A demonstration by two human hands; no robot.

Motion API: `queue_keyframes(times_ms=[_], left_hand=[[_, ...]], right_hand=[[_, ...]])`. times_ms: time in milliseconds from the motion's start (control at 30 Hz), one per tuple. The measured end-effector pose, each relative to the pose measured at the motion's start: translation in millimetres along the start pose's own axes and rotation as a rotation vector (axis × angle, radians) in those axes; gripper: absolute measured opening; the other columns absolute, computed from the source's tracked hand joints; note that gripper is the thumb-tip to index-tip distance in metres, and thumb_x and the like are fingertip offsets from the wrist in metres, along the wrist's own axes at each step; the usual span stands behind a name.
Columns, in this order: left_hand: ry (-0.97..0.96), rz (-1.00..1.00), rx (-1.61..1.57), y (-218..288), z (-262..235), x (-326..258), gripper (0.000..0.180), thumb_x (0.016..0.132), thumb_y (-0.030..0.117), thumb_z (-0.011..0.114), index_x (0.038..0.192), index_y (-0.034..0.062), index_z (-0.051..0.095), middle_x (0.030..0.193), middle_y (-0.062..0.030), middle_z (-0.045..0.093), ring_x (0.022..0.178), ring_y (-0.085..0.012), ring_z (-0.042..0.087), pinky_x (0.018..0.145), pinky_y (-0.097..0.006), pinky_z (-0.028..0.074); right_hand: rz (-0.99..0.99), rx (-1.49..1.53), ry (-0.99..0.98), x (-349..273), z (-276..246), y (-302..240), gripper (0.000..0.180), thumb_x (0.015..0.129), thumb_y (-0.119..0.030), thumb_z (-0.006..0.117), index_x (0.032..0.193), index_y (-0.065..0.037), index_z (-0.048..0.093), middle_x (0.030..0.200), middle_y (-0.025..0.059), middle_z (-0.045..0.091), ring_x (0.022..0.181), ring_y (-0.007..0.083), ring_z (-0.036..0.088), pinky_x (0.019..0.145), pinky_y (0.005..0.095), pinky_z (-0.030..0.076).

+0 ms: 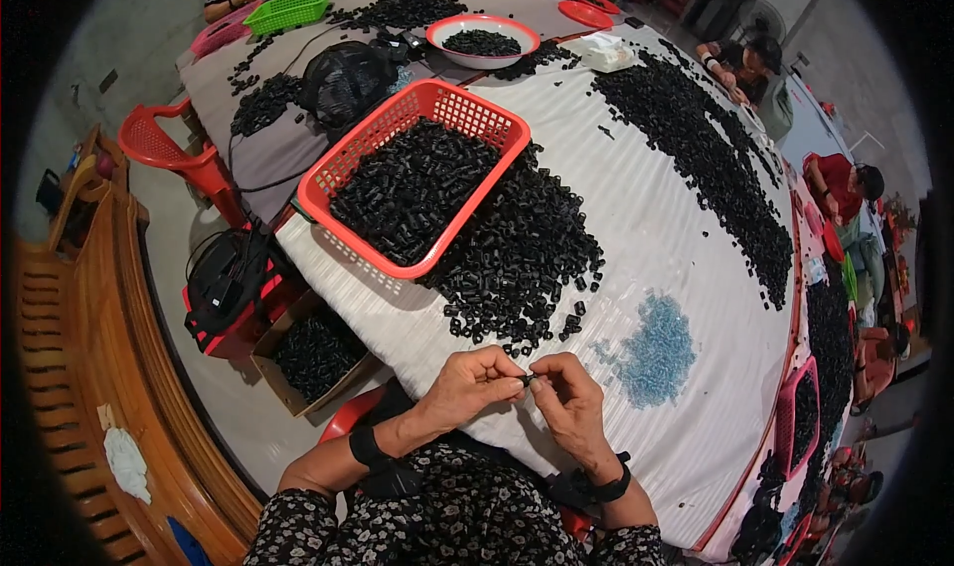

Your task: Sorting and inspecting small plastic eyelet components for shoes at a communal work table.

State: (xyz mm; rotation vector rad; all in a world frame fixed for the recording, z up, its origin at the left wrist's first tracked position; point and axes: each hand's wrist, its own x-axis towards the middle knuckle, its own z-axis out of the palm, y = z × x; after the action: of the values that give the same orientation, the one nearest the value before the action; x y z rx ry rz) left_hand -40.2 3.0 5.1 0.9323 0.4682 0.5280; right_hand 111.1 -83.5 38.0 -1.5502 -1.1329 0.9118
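Both my hands meet near the table's front edge, fingertips pinched together around one small black plastic part. My left hand grips it from the left side with thumb and index finger. From the right, my right hand pinches the same part; whether it also holds a second small piece is hidden. Just beyond my fingers spreads a heap of small black plastic parts. To the right of my right hand lies a pile of small clear bluish pieces.
A red basket full of black parts stands on the far left of the heap. Behind it are a black bag and a red-rimmed bowl. A cardboard box of parts sits below at left. Other people work around the table.
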Motion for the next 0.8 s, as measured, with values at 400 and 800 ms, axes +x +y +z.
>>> queue_keyframes(times_ms=[400, 800], left_hand=[[0.009, 0.067, 0.134, -7.5, 2.9, -0.4, 0.009, 0.086, 0.006, 0.062, 0.088, -0.0017, 0.058, 0.077, -0.0034, 0.064, 0.069, -0.0046, 0.058, 0.058, -0.018, 0.046], [0.182, 0.050, 0.079, -27.4, 14.4, 5.6, 0.005, 0.084, -0.002, 0.060, 0.083, -0.0029, 0.056, 0.071, -0.0027, 0.060, 0.064, -0.0054, 0.057, 0.057, -0.019, 0.047]], right_hand=[[-0.126, -0.228, -0.110, -6.4, -2.8, -11.8, 0.013, 0.088, -0.001, 0.052, 0.100, 0.000, 0.054, 0.085, 0.0157, 0.056, 0.075, 0.0274, 0.061, 0.066, 0.0314, 0.048], [-0.575, -0.699, -0.077, -0.9, 4.3, 19.6, 0.026, 0.074, 0.001, 0.059, 0.098, 0.002, 0.049, 0.077, 0.0141, 0.045, 0.071, 0.0294, 0.048, 0.062, 0.0370, 0.042]])
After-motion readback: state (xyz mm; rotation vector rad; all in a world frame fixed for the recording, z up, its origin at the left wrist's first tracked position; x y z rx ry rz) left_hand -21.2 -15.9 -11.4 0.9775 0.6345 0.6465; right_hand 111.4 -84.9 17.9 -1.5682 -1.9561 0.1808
